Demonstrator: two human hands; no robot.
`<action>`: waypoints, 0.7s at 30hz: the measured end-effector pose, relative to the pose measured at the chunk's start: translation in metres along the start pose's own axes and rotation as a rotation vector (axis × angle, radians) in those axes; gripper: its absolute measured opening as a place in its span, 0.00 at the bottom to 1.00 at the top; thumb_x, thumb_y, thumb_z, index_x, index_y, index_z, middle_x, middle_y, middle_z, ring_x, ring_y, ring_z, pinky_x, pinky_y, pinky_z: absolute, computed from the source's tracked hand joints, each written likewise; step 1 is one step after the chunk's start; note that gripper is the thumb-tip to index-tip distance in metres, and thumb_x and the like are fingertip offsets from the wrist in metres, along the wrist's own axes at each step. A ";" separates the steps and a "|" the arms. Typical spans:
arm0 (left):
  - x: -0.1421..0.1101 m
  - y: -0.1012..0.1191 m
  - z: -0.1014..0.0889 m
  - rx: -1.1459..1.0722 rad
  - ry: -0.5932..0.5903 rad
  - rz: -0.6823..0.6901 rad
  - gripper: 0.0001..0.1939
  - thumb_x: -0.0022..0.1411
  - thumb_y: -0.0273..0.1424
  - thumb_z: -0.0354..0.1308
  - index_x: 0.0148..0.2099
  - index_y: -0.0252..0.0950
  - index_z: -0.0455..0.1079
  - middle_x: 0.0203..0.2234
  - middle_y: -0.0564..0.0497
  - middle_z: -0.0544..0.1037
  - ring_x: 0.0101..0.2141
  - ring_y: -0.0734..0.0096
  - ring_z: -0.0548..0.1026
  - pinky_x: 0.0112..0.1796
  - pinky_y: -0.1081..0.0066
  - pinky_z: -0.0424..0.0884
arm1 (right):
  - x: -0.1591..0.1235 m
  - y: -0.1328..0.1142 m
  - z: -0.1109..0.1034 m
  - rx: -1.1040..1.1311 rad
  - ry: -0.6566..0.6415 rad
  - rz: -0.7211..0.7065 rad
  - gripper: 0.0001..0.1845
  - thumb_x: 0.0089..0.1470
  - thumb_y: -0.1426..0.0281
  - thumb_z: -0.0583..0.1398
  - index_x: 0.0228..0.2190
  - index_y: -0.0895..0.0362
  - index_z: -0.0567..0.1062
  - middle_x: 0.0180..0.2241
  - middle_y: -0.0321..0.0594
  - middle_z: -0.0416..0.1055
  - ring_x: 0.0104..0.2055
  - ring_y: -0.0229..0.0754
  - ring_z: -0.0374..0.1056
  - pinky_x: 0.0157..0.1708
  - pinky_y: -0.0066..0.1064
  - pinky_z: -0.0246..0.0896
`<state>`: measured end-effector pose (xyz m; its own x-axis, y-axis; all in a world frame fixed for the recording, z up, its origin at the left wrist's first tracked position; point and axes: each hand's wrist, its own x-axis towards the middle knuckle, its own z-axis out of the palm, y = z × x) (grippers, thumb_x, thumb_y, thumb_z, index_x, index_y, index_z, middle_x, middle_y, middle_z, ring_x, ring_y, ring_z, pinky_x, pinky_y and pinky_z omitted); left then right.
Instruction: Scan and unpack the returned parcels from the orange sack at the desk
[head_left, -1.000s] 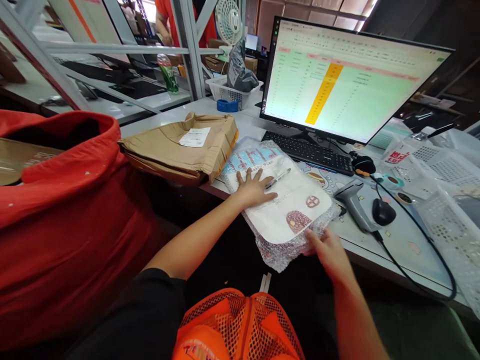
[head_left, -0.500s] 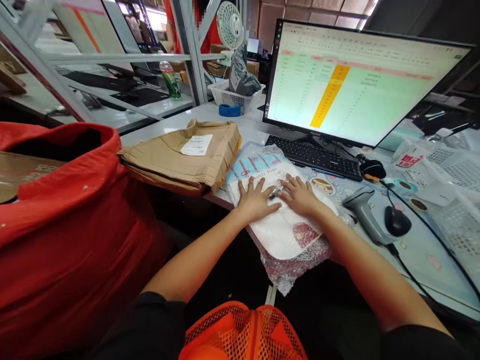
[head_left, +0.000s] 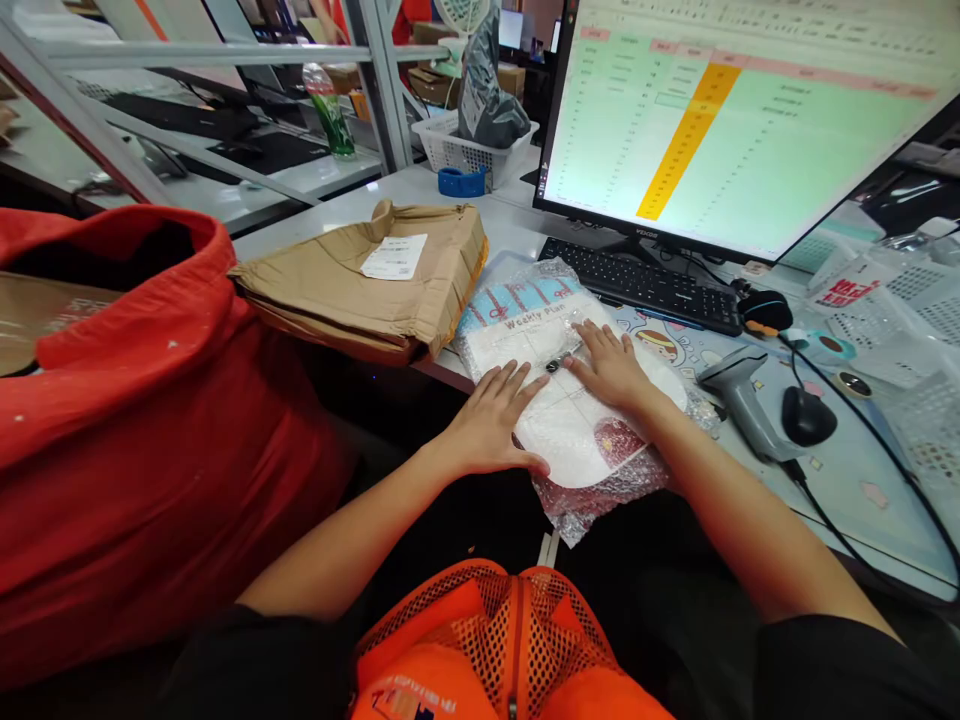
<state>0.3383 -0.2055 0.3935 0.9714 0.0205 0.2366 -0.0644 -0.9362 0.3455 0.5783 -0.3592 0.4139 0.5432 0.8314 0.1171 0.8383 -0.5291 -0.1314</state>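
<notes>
A board printed "Weekly Plan", wrapped in bubble wrap, lies at the desk's front edge, its lower corner jutting past it. My left hand rests at the board's left edge, fingers spread over the wrap and thumb near the lower edge. My right hand lies flat on the board's upper right part, fingers apart. Between the hands a small dark item shows on the board; its kind is too small to tell. Neither hand grips anything.
A brown cardboard parcel with a white label lies left of the board. A red fabric bag stands further left. Beyond the board are a keyboard and monitor. A barcode scanner and mouse lie right.
My left hand has slid left and down from the board's middle to its left edge, uncovering the lettering. My right hand stays on the wrap. The view has tilted down slightly.
</notes>
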 end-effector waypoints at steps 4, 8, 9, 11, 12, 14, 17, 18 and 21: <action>0.000 -0.002 -0.005 0.106 -0.112 0.048 0.62 0.49 0.58 0.77 0.79 0.43 0.56 0.79 0.34 0.45 0.77 0.33 0.42 0.73 0.41 0.44 | 0.000 0.007 -0.004 0.063 0.135 -0.092 0.32 0.66 0.58 0.56 0.66 0.58 0.70 0.67 0.56 0.66 0.69 0.64 0.59 0.69 0.63 0.54; 0.000 0.005 -0.005 0.170 -0.065 -0.002 0.48 0.62 0.45 0.72 0.79 0.42 0.57 0.77 0.33 0.52 0.76 0.36 0.48 0.73 0.44 0.47 | -0.002 0.012 -0.007 0.077 0.265 -0.086 0.20 0.62 0.66 0.57 0.51 0.57 0.80 0.52 0.55 0.71 0.59 0.62 0.65 0.63 0.59 0.62; 0.000 0.008 -0.004 0.176 -0.042 -0.023 0.45 0.65 0.43 0.69 0.78 0.41 0.58 0.77 0.33 0.53 0.76 0.36 0.50 0.73 0.44 0.47 | -0.003 0.012 -0.008 0.078 0.285 -0.087 0.17 0.61 0.66 0.58 0.48 0.56 0.81 0.52 0.55 0.70 0.58 0.62 0.64 0.62 0.59 0.62; -0.001 0.015 -0.001 0.185 -0.007 -0.071 0.40 0.69 0.42 0.64 0.78 0.39 0.59 0.76 0.33 0.56 0.75 0.37 0.52 0.73 0.45 0.48 | -0.003 0.014 -0.012 0.098 0.316 -0.108 0.13 0.61 0.66 0.59 0.43 0.55 0.81 0.56 0.55 0.69 0.61 0.62 0.63 0.64 0.59 0.61; -0.001 0.020 0.001 0.190 0.004 -0.100 0.39 0.70 0.41 0.62 0.78 0.38 0.59 0.75 0.32 0.56 0.75 0.37 0.53 0.73 0.45 0.48 | -0.002 0.015 -0.015 0.115 0.330 -0.124 0.11 0.60 0.67 0.60 0.42 0.55 0.80 0.58 0.55 0.68 0.63 0.62 0.62 0.65 0.58 0.60; 0.002 0.030 0.008 0.202 0.026 -0.177 0.37 0.72 0.42 0.60 0.78 0.38 0.59 0.75 0.32 0.56 0.75 0.35 0.53 0.73 0.44 0.48 | -0.003 0.019 -0.025 0.162 0.360 -0.152 0.09 0.61 0.67 0.60 0.41 0.54 0.79 0.60 0.53 0.68 0.64 0.61 0.63 0.66 0.57 0.59; 0.010 0.048 0.018 0.212 0.077 -0.333 0.39 0.72 0.44 0.59 0.79 0.35 0.57 0.76 0.28 0.53 0.75 0.29 0.50 0.72 0.39 0.47 | -0.010 0.033 -0.045 0.219 0.415 -0.154 0.10 0.61 0.67 0.59 0.41 0.54 0.78 0.55 0.52 0.74 0.60 0.57 0.70 0.64 0.54 0.63; 0.013 0.053 0.019 0.212 0.083 -0.374 0.41 0.72 0.45 0.60 0.79 0.34 0.55 0.76 0.27 0.52 0.75 0.27 0.49 0.72 0.37 0.46 | -0.016 0.041 -0.051 0.222 0.440 -0.138 0.10 0.60 0.67 0.59 0.42 0.54 0.78 0.53 0.52 0.76 0.58 0.57 0.71 0.63 0.52 0.64; 0.015 0.062 0.011 0.184 0.005 -0.405 0.52 0.66 0.51 0.66 0.80 0.32 0.51 0.77 0.24 0.47 0.76 0.23 0.43 0.72 0.35 0.43 | -0.045 0.072 -0.058 0.170 0.523 -0.039 0.13 0.60 0.65 0.59 0.44 0.56 0.79 0.51 0.53 0.77 0.56 0.58 0.73 0.62 0.53 0.66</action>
<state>0.3510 -0.2674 0.4088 0.9088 0.3999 0.1195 0.3635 -0.8991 0.2440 0.6176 -0.4444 0.4564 0.4990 0.6318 0.5931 0.8625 -0.4283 -0.2695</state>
